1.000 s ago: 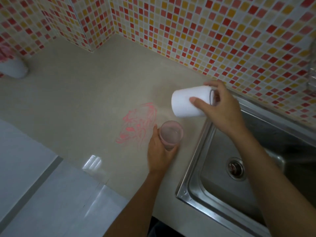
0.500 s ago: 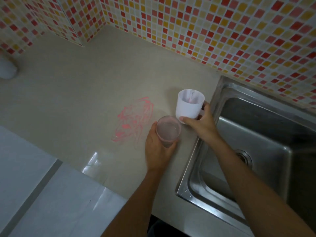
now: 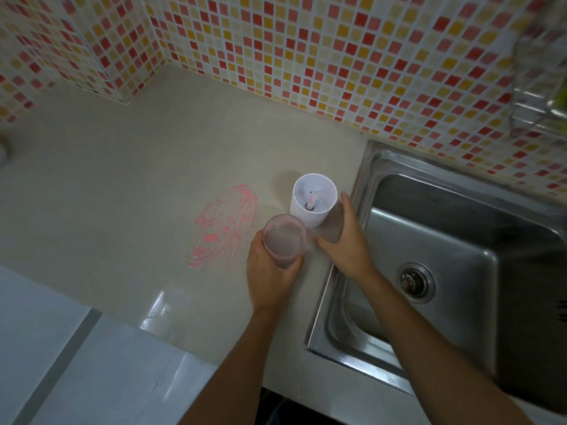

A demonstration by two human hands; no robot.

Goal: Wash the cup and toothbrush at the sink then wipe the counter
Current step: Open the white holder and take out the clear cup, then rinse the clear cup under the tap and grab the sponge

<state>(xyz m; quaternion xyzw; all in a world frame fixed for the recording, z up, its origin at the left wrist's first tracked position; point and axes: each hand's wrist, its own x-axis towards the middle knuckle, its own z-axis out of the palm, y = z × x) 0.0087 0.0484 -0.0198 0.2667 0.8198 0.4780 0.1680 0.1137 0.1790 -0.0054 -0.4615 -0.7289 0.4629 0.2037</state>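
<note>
Left hand (image 3: 270,271) wraps the full pink cup (image 3: 283,240), right hand (image 3: 340,237) grips the white cup (image 3: 313,200) — a bump could spill water on the counter (image 3: 138,179).

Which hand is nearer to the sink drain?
Right. The right hand rests beside the white cup at the sink's edge, closer to the drain; the left hand holds the pink cup farther away.

Dim, flat light. Glare patch on the bench (image 3: 159,305) front edge. Right hand (image 3: 340,237) motion-blurred. Wide-angle bending at edges; rack (image 3: 540,87) smeared top right.
</note>
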